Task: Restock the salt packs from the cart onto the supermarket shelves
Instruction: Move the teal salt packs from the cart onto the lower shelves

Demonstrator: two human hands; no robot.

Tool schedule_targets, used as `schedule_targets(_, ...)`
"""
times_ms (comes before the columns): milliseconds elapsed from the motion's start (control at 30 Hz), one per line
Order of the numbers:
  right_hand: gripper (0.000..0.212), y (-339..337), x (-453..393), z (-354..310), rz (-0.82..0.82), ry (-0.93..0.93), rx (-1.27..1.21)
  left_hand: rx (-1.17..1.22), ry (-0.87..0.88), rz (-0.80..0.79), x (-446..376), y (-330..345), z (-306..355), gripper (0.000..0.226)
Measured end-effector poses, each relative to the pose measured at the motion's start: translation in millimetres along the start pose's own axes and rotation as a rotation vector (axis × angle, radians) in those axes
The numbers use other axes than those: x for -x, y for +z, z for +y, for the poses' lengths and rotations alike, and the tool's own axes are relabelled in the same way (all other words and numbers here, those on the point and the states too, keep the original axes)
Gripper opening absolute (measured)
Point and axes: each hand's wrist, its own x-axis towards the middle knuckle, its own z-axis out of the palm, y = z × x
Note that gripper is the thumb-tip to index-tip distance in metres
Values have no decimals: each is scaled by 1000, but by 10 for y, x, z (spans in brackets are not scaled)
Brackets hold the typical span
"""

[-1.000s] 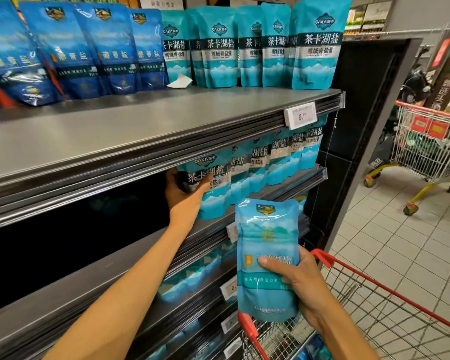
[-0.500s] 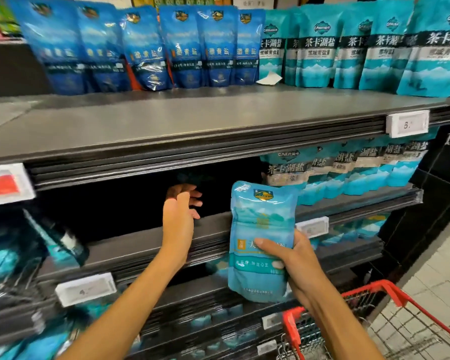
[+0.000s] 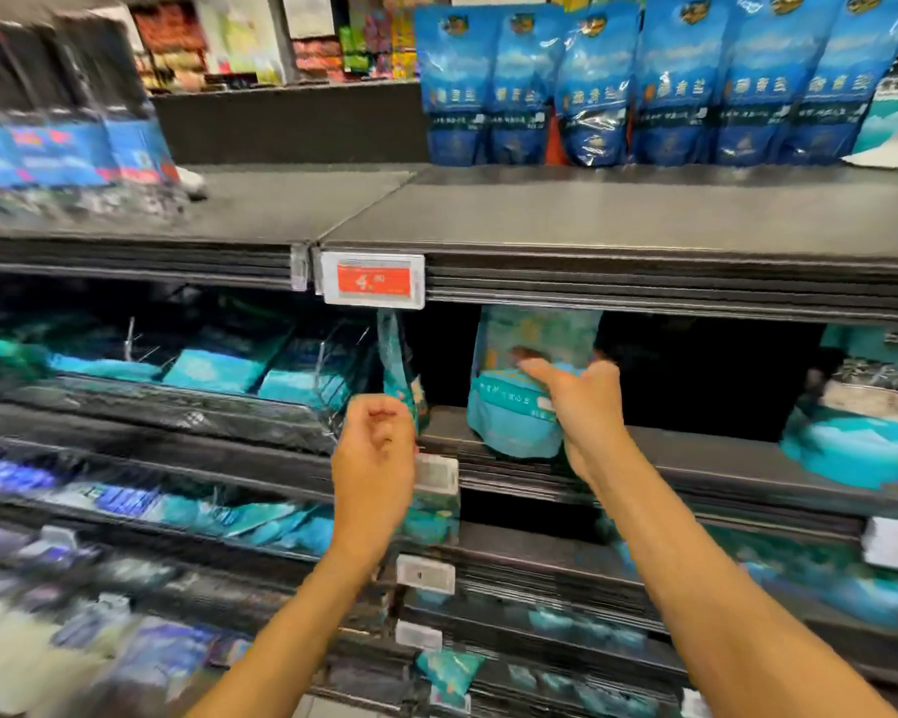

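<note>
At the far left, blurred dark packs [image 3: 63,106] stand on the top shelf [image 3: 592,215], and flat teal packs [image 3: 219,367] lie on the middle shelf [image 3: 695,458] below them. A red price tag [image 3: 373,279] hangs on the front edge of the top shelf, near the seam between 2 shelf boards.

Just below that tag, the left hand [image 3: 374,458] is raised in front of the middle shelf's edge, its fingers curled. It seems to pinch the lower edge of a thin teal pack [image 3: 397,365] that stands edge-on, but blur keeps me from telling whether the fingers really close on it. A white shelf label [image 3: 436,474] sits just beside the hand.

To the right, the right hand [image 3: 581,406] grips a teal salt pack [image 3: 514,406], fingers wrapped over its front at mid-height. The pack stands upright with its base on the front part of the middle shelf, its top just under the shelf above.

Above, a row of blue salt pouches [image 3: 670,85] stands along the back of the top shelf. At the far right, more teal packs [image 3: 872,406] stand on the middle shelf, well apart from the held pack.
</note>
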Motion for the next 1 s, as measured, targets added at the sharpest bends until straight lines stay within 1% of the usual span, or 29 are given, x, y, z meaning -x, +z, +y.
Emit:
schedule_targets(33,29,101,-50,12,10,10,3,-67,3,15,-64,-78,-34,12)
schedule_targets(67,30,184,-94,29,11,32,4,-137,1,15,-140,-129,-51,15)
schedule_targets(133,19,315,-166,74,-20,84,56,-264,-35,-53,-315,-189,-72,40)
schedule_targets(200,7,392,-196,121,-59,124,122,-350,-113,-183,-454,-181,-107,65)
schedule_targets(233,10,411,-202,147,-70,127,132,-374,-137,-245,-497,-162,-138,73)
schedule_targets(300,17,457,-198,164,-73,86,109,-341,-174,-310,-566,-117,-220,80)
schedule_targets(367,22,471,-212,180,-78,2,121,-247,-216,-341,-637,-83,-292,82)
schedule_targets(433,19,444,-253,237,-94,7,187,-183,-244,-356,-713,-63,-347,88)
schedule_targets(467,16,423,-261,262,-104,48,239,-166,-247,-349,-752,-57,-372,93)
schedule_targets(533,19,379,-282,319,-122,130,344,-170,-238,-321,-804,-41,-406,97)
schedule_targets(633,24,351,-336,373,-119,110,429,-184,-204,-265,-812,35,-431,90)
schedule_targets(700,26,355,-362,376,-129,96,440,-178,-201,-219,-814,95,-427,92)
schedule_targets(767,43,357,-379,372,-132,78,404,-198,-228,-214,-833,144,-403,95)
schedule_targets(800,49,355,-383,370,-131,73,389,-216,-238,-209,-840,166,-398,96)
schedule_targets(833,50,353,-385,369,-136,69,378,-226,-233,-194,-844,184,-402,97)
schedule_targets(867,46,346,-386,375,-147,68,370,-224,-217,-171,-839,202,-407,98)
schedule_targets(933,32,320,-407,403,-170,63,378,-215,-180,-127,-808,230,-405,107)
schedule_targets(1000,28,281,-418,430,-196,40,404,-223,-146,-82,-773,256,-402,111)
